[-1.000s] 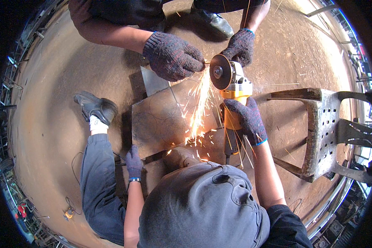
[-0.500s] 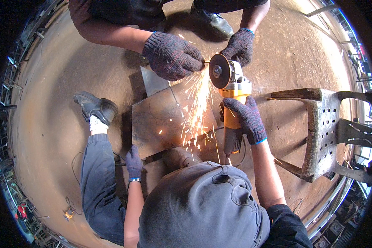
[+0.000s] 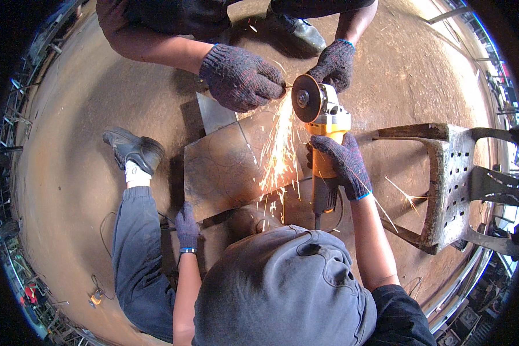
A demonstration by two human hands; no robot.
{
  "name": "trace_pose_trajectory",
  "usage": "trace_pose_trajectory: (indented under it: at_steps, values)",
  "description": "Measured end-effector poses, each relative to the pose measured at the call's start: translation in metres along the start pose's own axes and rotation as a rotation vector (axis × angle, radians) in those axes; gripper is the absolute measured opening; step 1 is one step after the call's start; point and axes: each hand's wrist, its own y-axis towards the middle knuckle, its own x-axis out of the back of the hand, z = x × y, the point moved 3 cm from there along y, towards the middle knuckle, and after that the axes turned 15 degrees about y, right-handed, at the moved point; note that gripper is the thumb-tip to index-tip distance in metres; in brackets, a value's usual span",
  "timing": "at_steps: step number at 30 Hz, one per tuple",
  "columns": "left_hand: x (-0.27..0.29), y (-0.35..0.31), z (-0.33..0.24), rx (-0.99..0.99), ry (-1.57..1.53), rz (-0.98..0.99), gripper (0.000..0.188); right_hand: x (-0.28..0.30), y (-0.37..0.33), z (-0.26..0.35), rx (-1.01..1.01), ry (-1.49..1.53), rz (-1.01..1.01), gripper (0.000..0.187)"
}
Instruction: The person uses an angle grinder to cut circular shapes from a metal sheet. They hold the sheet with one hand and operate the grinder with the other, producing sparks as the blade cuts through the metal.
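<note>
While bright sparks (image 3: 279, 151) poured from the disc (image 3: 307, 99) across the marked metal sheet (image 3: 216, 167), the person's right hand (image 3: 346, 167), in a dark knitted glove, was wrapped around the body of the yellow angle grinder (image 3: 323, 167). The angle grinder was just right of the metal sheet, its disc end pointing away from the person. The left hand (image 3: 188, 228), gloved too, was at the sheet's near left corner — whether its fingers were closed on the edge could not be told. Opposite, a co-worker's gloved hand (image 3: 245, 81) pinched a thin dark piece (image 3: 289, 86) beside the disc; their other hand (image 3: 333, 64) was curled just behind the grinder head, its grip hidden. A pale metal piece (image 3: 215, 114) adjoined the sheet's far edge, and a grey chair (image 3: 439, 196) stood on the floor (image 3: 81, 179) to the right.
</note>
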Motion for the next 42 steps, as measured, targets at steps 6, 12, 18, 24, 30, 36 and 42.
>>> trace_pose_trajectory:
  at_steps: [6, 12, 18, 24, 30, 36, 42]
  values:
    - [0.004, -0.002, 0.002, -0.317, 0.304, -0.056, 0.048, 0.003, 0.005, -0.003, 0.006, -0.004, 0.021, 0.037]
    - [0.002, -0.002, 0.000, -0.148, 0.124, -0.045, 0.067, 0.003, 0.007, -0.007, -0.029, 0.051, 0.006, 0.034]
    - [0.001, -0.001, -0.003, -0.069, -0.020, -0.041, 0.068, 0.000, 0.006, -0.004, 0.013, 0.055, 0.009, 0.035]
    - [0.001, 0.000, -0.004, -0.043, -0.012, 0.018, 0.067, 0.000, 0.006, -0.002, -0.009, 0.040, 0.023, 0.035]
    - [-0.005, 0.002, 0.011, -0.152, 0.040, -0.011, 0.053, -0.001, 0.009, -0.001, 0.074, 0.001, 0.025, 0.035]
    - [-0.014, 0.005, 0.030, -0.360, 0.330, -0.028, 0.062, -0.002, 0.009, -0.002, -0.021, 0.031, 0.012, 0.036]
    - [-0.015, 0.001, 0.028, -0.534, 0.567, -0.161, 0.061, -0.004, 0.010, -0.002, -0.012, 0.051, 0.021, 0.035]
